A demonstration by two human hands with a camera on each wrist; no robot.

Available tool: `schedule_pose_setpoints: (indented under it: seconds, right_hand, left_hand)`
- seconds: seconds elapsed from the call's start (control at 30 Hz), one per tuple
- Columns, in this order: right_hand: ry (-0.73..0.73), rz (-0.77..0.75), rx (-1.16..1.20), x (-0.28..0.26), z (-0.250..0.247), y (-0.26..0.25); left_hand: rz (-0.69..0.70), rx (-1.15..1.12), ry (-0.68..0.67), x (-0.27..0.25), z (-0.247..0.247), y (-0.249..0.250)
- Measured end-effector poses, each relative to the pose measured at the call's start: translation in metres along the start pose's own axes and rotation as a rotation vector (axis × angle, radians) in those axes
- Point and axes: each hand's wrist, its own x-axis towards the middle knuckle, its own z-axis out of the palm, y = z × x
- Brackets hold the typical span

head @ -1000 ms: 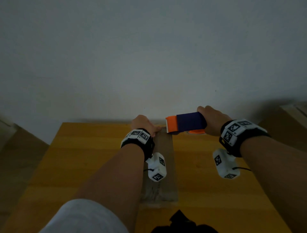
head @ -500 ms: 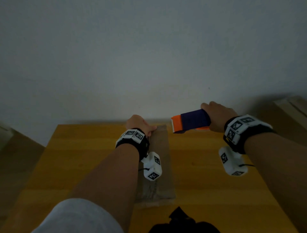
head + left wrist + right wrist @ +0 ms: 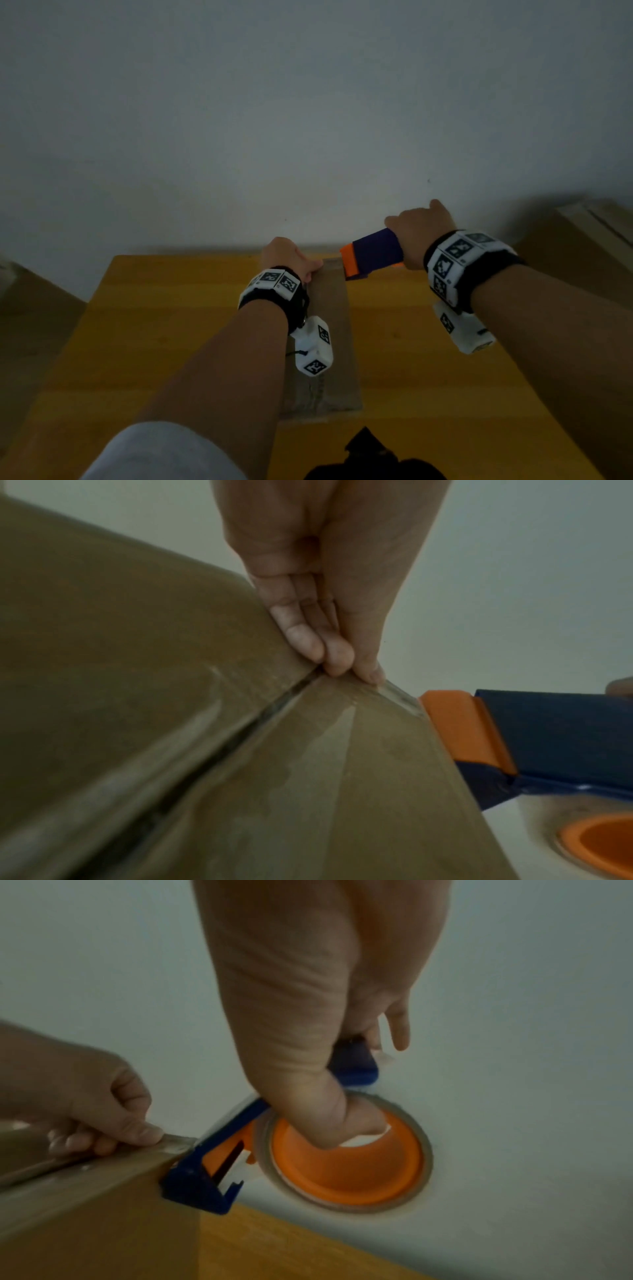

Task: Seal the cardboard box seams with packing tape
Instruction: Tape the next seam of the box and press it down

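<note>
A yellow-brown cardboard box (image 3: 171,342) lies under both arms, and a strip of brown tape (image 3: 330,308) runs along its centre seam to the far edge. My left hand (image 3: 287,255) sits at that edge, its curled fingertips (image 3: 335,658) and thumb holding the tape (image 3: 308,750) down. To the right, my right hand (image 3: 419,233) grips a blue and orange tape dispenser (image 3: 373,253). The dispenser's blade end (image 3: 192,1177) touches the tape at the box's edge. The tape roll (image 3: 346,1164) hangs beyond the box.
A pale wall stands just behind the box's far edge. Another cardboard box (image 3: 582,246) sits at the right and a darker one (image 3: 20,308) at the left. A black object (image 3: 370,459) shows at the bottom edge.
My right hand has risen, tipping the dispenser so its handle end is higher while the orange end stays at the tape's far end. The left hand keeps its place.
</note>
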Motion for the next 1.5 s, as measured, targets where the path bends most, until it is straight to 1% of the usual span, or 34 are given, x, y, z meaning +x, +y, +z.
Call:
schedule_pose_setpoints:
  seconds: [0.1,0.17,0.23,0.37,0.5,0.63,0.7,0.77,0.83,0.93,1.0,1.07,1.23,1.3,1.4,1.5]
  right_hand:
    - [0.041,-0.035,-0.071,-0.007,-0.008,-0.002]
    - [0.013,-0.032,-0.089,-0.007,-0.012,-0.004]
    - [-0.062,0.004,-0.074,-0.007,-0.009,-0.008]
    - [-0.247,0.047,-0.171,-0.01,0.019,-0.017]
    - [-0.287,0.17,0.048,-0.018,0.044,-0.01]
    - [-0.236,0.231,0.213,-0.016,0.054,-0.009]
    - [-0.235,0.268,0.272,-0.012,0.063,-0.013]
    - [-0.251,0.294,0.326,-0.008,0.073,-0.02]
    - [-0.264,0.299,0.365,-0.006,0.083,-0.026]
    - [-0.293,0.286,0.352,-0.004,0.093,-0.038]
    - [-0.31,0.287,0.35,-0.005,0.099,-0.046]
    - [-0.334,0.291,0.35,-0.005,0.105,-0.053]
    - [-0.364,0.257,0.384,-0.003,0.108,-0.067]
    - [-0.369,0.243,0.401,-0.003,0.107,-0.07]
    - [-0.424,0.269,0.421,0.0,0.108,-0.075]
    - [-0.448,0.27,0.465,-0.001,0.104,-0.075]
  left_hand:
    - [0.004,0.025,-0.008,-0.001,-0.001,0.002]
    - [0.006,0.032,-0.009,-0.002,-0.002,0.003]
    - [0.013,0.046,-0.017,-0.003,-0.003,0.002]
    - [0.044,0.043,-0.008,-0.006,-0.002,-0.001]
    - [0.055,0.019,-0.009,-0.005,-0.002,-0.002]
    - [0.089,-0.031,-0.016,-0.007,-0.004,-0.005]
    - [0.096,-0.079,-0.017,-0.008,-0.007,-0.008]
    - [0.092,-0.136,0.033,-0.009,-0.012,-0.012]
    - [0.082,-0.151,0.127,-0.009,-0.021,-0.018]
    - [0.038,-0.167,0.245,-0.007,-0.034,-0.034]
    - [0.002,-0.175,0.303,-0.007,-0.038,-0.047]
    - [-0.04,-0.157,0.332,-0.008,-0.04,-0.058]
    - [-0.121,-0.186,0.321,-0.011,-0.042,-0.074]
    - [-0.131,-0.228,0.307,-0.01,-0.041,-0.077]
    - [-0.142,-0.315,0.276,-0.007,-0.04,-0.078]
    - [-0.125,-0.335,0.271,-0.006,-0.042,-0.078]
